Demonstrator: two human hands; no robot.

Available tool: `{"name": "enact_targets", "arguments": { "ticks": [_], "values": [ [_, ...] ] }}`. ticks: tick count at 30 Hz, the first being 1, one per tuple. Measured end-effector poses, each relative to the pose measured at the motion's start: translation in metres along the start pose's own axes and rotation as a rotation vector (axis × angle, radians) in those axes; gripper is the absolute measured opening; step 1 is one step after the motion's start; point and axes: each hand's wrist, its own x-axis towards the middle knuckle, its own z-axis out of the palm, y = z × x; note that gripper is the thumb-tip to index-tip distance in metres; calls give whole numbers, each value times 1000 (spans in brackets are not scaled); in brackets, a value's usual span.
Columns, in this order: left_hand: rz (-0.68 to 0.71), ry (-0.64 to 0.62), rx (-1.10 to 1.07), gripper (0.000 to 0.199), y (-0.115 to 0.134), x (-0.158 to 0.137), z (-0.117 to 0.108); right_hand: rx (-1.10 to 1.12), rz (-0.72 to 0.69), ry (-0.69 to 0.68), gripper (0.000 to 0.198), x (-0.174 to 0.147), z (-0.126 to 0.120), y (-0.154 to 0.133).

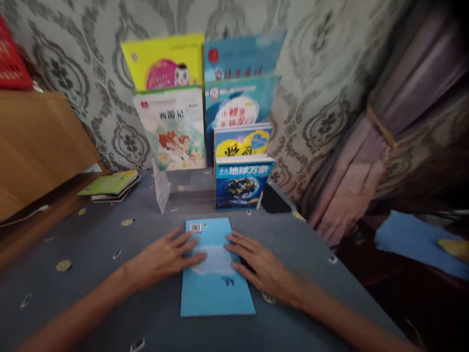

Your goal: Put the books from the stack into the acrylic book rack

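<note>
A light blue book [216, 298] lies flat on the grey patterned tablecloth, a barcode near its far edge and a paler patch in its middle. From the left, my left hand [166, 256] rests with spread fingers over the book's left edge. My right hand [260, 264] lies across the right edge, its fingers stretched out and touching the cover. Neither hand is closed around the book. Just beyond it stands a dark blue book with a globe picture [242, 188], at the front of a row of upright books.
Behind are a white-covered book [176, 129], a yellow book [164, 58] and several blue ones, on a white stand [161, 188]. A green-topped stack of booklets [110, 186] lies left, near a wooden cabinet [40, 146]. A curtain [366, 161] hangs beyond the table's right edge.
</note>
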Motion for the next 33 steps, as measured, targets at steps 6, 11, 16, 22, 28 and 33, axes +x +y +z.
{"name": "enact_targets", "arguments": {
  "ticks": [6,11,16,22,28,33],
  "values": [
    [78,124,57,56,-8,15,3,51,37,11,44,-3,-2,-1],
    [1,134,-15,63,-13,8,26,67,53,6,46,-6,-5,-3],
    [-163,318,-116,49,-11,6,48,143,105,-29,50,-7,-8,-4],
    [-271,643,-378,38,-4,17,47,504,169,123,59,-8,-18,1],
    [-536,759,-791,36,6,15,25,420,114,272,52,-11,-13,-2],
    [-747,765,-861,46,20,17,5,168,38,442,32,4,-4,-15]
  ]
}}
